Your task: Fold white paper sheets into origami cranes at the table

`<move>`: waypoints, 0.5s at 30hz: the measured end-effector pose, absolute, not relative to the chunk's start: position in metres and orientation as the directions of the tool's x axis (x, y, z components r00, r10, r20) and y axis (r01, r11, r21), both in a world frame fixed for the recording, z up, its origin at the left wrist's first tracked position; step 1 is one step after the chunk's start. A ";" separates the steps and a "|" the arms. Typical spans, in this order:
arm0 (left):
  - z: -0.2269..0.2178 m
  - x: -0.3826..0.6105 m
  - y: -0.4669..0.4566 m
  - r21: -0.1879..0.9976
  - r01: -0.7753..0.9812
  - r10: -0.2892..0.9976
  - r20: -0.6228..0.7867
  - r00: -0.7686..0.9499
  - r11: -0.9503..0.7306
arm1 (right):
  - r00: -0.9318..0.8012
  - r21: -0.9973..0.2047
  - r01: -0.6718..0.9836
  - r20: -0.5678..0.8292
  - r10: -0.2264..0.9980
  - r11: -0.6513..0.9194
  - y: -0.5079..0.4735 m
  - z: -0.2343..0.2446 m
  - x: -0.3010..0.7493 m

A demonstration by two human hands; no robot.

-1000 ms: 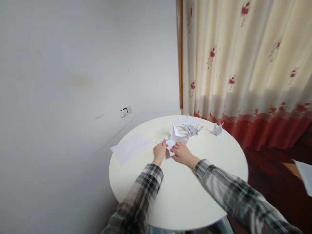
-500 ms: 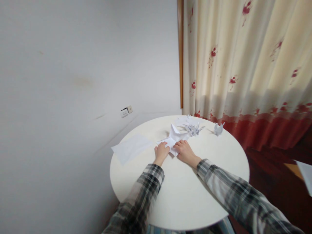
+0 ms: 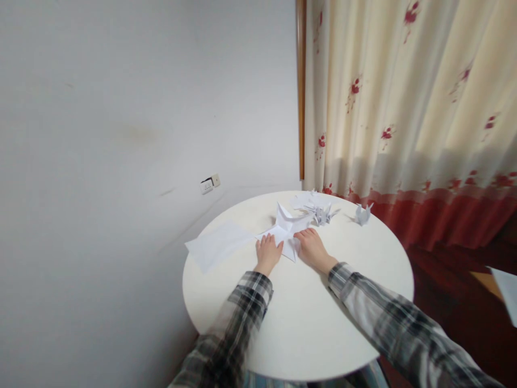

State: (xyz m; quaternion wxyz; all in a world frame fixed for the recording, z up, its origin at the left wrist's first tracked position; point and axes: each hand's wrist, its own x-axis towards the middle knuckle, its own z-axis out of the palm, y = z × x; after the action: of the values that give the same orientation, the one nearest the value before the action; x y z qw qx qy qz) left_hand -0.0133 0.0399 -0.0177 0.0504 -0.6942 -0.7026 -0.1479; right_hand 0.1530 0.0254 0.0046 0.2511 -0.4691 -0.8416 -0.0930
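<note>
A partly folded sheet of white paper (image 3: 287, 229) lies on the round white table (image 3: 315, 323), with one pointed flap standing up at its far side. My left hand (image 3: 269, 254) rests on its near left part, fingers stretched out flat. At the right edge of the sheet my right hand (image 3: 313, 250) has its fingers curled together, gripping the paper there; the fingertips are partly hidden. Just beyond the sheet stand several folded paper cranes (image 3: 322, 215), bunched close together.
Flat white paper (image 3: 220, 242) lies at the table's left edge, overhanging slightly. One lone paper crane (image 3: 363, 214) stands near the right rim. More paper (image 3: 309, 200) lies at the back. A wall (image 3: 100, 215) borders the left, a curtain (image 3: 375, 108) the far right.
My right hand has shifted slightly right, to the sheet's edge. My left fingers have straightened over the paper. The upright flap has moved a little left.
</note>
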 end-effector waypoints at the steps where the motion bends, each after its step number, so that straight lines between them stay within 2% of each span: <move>1: -0.018 -0.013 0.040 0.131 0.991 0.961 0.274 -0.028 -0.009 | -0.404 -0.084 0.856 0.505 0.763 0.510 0.025 0.005 0.153; 6: -0.017 -0.013 0.039 0.111 0.994 0.960 0.278 -0.019 -0.012 | -0.335 -0.089 0.906 0.448 0.829 0.415 0.024 0.006 0.152; 15: -0.013 -0.012 0.037 0.156 0.988 0.945 0.326 -0.040 -0.012 | -0.312 -0.041 0.928 0.463 0.830 0.371 0.022 0.008 0.150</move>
State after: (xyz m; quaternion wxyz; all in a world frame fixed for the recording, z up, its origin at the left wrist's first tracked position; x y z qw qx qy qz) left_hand -0.0122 0.0366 -0.0127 0.0624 -0.6901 -0.6999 -0.1730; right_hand 0.1500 0.0219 0.0077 0.2084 -0.5483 -0.8014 -0.1172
